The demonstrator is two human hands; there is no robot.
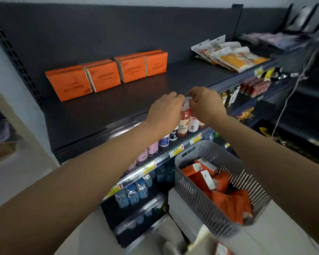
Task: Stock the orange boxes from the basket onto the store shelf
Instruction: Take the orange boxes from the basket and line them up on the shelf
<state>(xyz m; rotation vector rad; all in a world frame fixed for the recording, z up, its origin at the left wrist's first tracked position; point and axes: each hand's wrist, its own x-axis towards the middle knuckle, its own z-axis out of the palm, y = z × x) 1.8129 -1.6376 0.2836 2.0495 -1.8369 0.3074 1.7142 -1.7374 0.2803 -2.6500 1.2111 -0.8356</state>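
Observation:
Several orange boxes (104, 75) stand in a row at the back left of the dark top shelf (99, 111). More orange boxes (226, 197) lie jumbled in the grey slatted basket (191, 192) at the lower right. My left hand (166, 111) and my right hand (204, 103) meet above the shelf's front edge, fingers curled and fingertips nearly touching. Neither hand holds a box. A ring shows on a right finger. A pale bit shows between the fingertips; it looks like a bottle cap from the shelf below.
Snack pouches (228, 56) lie on the top shelf to the right. Small bottles (184, 124) line the shelf below, and water bottles (134, 192) fill the one under that. Yellow price tags (176, 150) run along the shelf edges. The basket sits on a pale surface (179, 208).

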